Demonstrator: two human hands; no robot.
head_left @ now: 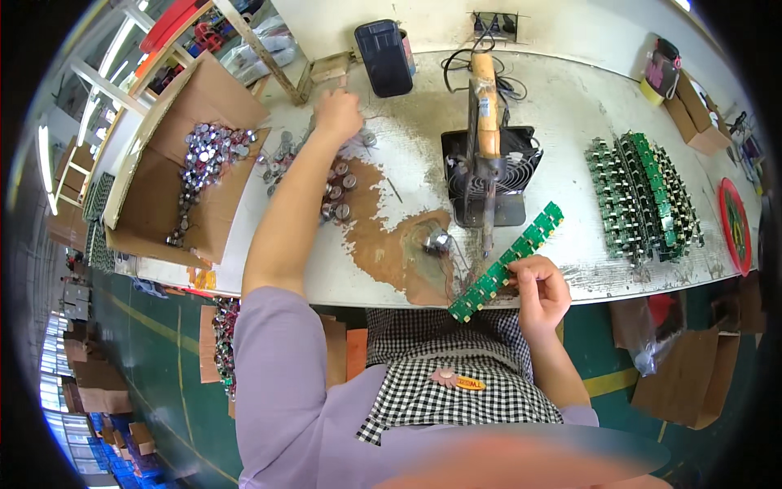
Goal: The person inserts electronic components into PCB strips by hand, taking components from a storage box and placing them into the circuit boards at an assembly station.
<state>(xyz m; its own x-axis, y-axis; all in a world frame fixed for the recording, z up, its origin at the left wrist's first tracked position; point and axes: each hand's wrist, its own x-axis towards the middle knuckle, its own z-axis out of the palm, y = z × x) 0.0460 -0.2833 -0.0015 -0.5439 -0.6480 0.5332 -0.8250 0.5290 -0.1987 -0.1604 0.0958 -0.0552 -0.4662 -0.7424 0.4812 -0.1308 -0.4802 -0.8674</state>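
Observation:
Pinched between thumb and fingers of my right hand [541, 295] is a long green circuit board strip [509, 265], slanting over the table's front edge. My left hand [338, 116] reaches far across the table, beside a pile of small round metal motors [338, 181]. One of its fingers points away from me while the others curl; what they hold, if anything, is hidden. A single silvery motor with thin wires [437, 240] rests left of the strip. Beyond the strip a soldering iron with a wooden handle [486, 114] is mounted, its tip pointing down toward the table.
A black fan [521, 167] stands behind the iron. Rows of green circuit boards [648, 200] stand at the right, near a red round dish [734, 226]. On the left a cardboard box [147, 196] holds many motors. A black bin [384, 59] stands at the back.

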